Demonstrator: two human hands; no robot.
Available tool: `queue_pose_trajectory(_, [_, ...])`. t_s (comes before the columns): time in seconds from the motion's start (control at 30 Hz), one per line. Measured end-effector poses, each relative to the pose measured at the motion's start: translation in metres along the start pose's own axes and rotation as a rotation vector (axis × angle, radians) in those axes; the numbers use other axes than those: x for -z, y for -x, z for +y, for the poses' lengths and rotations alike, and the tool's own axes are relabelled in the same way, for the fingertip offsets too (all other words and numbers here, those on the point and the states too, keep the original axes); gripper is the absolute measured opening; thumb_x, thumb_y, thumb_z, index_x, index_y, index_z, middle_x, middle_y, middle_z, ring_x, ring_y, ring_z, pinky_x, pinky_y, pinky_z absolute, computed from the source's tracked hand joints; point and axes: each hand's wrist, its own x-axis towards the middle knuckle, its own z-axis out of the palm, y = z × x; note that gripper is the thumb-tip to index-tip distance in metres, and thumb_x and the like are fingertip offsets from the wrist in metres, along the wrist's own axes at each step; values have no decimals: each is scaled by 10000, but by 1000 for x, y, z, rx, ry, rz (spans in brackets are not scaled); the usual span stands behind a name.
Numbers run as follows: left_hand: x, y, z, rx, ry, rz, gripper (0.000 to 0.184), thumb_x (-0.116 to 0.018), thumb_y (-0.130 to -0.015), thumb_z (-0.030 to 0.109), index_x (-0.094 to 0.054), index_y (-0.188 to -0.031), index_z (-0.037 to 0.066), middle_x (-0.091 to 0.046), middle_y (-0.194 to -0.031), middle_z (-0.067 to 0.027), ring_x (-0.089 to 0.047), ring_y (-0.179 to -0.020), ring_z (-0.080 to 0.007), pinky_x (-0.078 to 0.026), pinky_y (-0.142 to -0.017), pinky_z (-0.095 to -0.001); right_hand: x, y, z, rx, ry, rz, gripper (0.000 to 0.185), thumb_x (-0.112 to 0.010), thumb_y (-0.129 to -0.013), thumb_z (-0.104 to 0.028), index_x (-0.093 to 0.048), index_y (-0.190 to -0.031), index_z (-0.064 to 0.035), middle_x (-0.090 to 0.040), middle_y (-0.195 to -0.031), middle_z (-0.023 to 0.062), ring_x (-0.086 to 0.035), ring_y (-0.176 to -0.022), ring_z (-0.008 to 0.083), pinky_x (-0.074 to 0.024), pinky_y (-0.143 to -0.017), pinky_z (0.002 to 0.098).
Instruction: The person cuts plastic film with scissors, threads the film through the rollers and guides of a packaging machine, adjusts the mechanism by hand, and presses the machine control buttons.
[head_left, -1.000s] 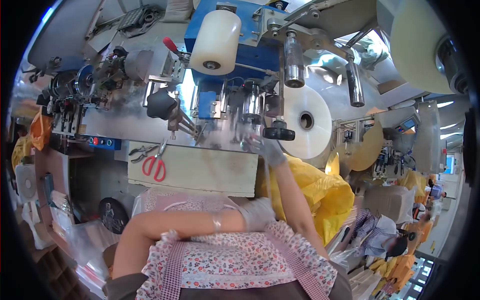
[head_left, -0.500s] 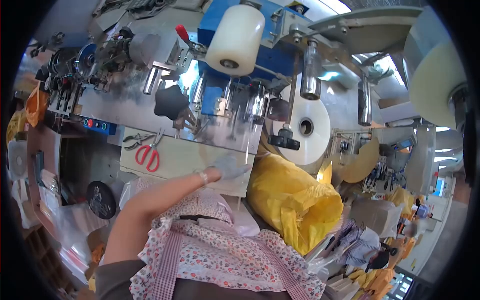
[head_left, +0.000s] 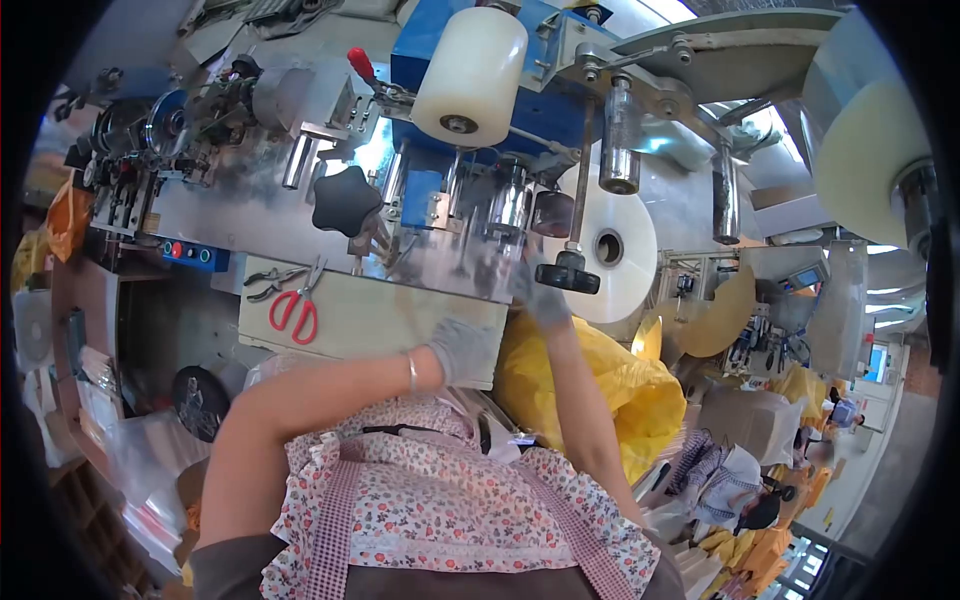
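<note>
My left hand [head_left: 465,352], in a grey glove, is over the right part of the pale board [head_left: 380,320]; its fingers point right and nothing shows in them. Just left of the black knob [head_left: 567,274], my right hand [head_left: 541,292], also gloved, reaches up to the machine's front edge beside the metal rollers [head_left: 510,198]. Its fingertips are blurred and partly hidden, so what they touch cannot be made out. Red-handled scissors [head_left: 294,316] and pliers [head_left: 272,282] lie on the board's left part. A large white film roll [head_left: 607,246] stands behind the knob.
A yellow sack [head_left: 590,385] bulges below my right wrist. Above the rollers hangs a white cylinder [head_left: 470,80], with a black star knob [head_left: 346,201] lower left. A button box [head_left: 194,255] sits at the left. Co-workers are at the far right, one in a checked garment [head_left: 715,475].
Since half a second ago, my right hand has come back into view at the machine's edge. My left hand has shifted slightly down. A second ago it was lower, near the apron.
</note>
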Motion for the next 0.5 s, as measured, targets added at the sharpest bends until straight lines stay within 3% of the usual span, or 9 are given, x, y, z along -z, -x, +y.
queue_pose_trajectory(0.07, [-9, -3, 10, 54, 57, 26, 189, -510, -802, 196, -599, -752, 37, -620, -634, -170, -621, -555, -312, -466, -477, -458, -14, -33, 12, -6, -196, -57, 224, -493, -897, -280, -535, -939, -64, -607, -799, 114, -611, -733, 257, -506, -673, 395])
queue_pose_trajectory(0.13, [-19, -7, 5, 114, 128, 58, 222, -499, -816, 203, -609, -718, 38, -611, -634, -176, -612, -567, -334, -471, -513, -481, 2, -57, 41, 389, 614, 300, 157, -498, -862, -214, -537, -896, -66, -586, -729, 96, -591, -652, 256, -487, -605, 397])
queue_pose_trajectory(0.2, [-27, -1, -4, 144, 435, -43, 290, -494, -833, 290, -606, -766, 31, -621, -696, -184, -618, -664, -356, -485, -611, -463, 24, -71, 65, 760, 1441, 653, 91, -503, -827, -148, -539, -853, -68, -565, -659, 78, -572, -570, 255, -467, -536, 400])
queue_pose_trajectory(0.27, [-14, 13, 3, 86, 450, -138, 311, -500, -831, 322, -603, -843, 29, -623, -771, -195, -613, -734, -354, -486, -658, -438, 110, -15, 134, 188, 2254, -11, 198, -445, -855, -146, -610, -835, -39, -626, -794, 188, -593, -777, 369, -476, -725, 399])
queue_pose_trajectory(0.3, [-8, 16, 4, 31, 462, -224, 353, -506, -830, 355, -600, -920, 27, -626, -845, -206, -609, -804, -352, -487, -706, -413, 66, 61, 130, -157, 1864, -13, 243, -436, -874, -158, -599, -1002, -31, -626, -920, 222, -593, -900, 368, -478, -777, 380])
queue_pose_trajectory(0.33, [-7, 15, 2, 42, 467, -211, 353, -506, -830, 355, -600, -920, 27, -626, -845, -206, -609, -804, -352, -487, -706, -413, 41, 113, 130, -175, 1694, -99, 244, -437, -877, -167, -593, -1007, -31, -622, -924, 214, -591, -899, 357, -478, -775, 375])
queue_pose_trajectory(0.4, [-13, 12, 0, 389, 654, -153, 431, -472, -877, 429, -621, -920, 27, -631, -891, -238, -622, -894, -335, -460, -816, -453, 3, 177, 120, -82, 1459, -273, 248, -439, -884, -185, -582, -1016, -32, -615, -931, 198, -586, -896, 335, -476, -771, 367])
queue_pose_trajectory(0.43, [-23, 8, -3, 399, 670, -164, 431, -472, -877, 429, -621, -920, 27, -631, -891, -238, -622, -894, -335, -460, -816, -453, -10, 194, 108, -97, 1378, -319, 251, -440, -887, -195, -577, -1021, -32, -612, -935, 190, -584, -895, 324, -476, -768, 363])
queue_pose_trajectory(0.5, [-47, -2, -20, 725, 619, -44, 456, -490, -879, 418, -552, -1078, 13, -586, -1008, -252, -591, -896, -362, -479, -731, -409, -24, 214, 88, -149, 1267, -377, 257, -443, -894, -213, -566, -1031, -33, -605, -942, 174, -580, -893, 302, -475, -764, 354])
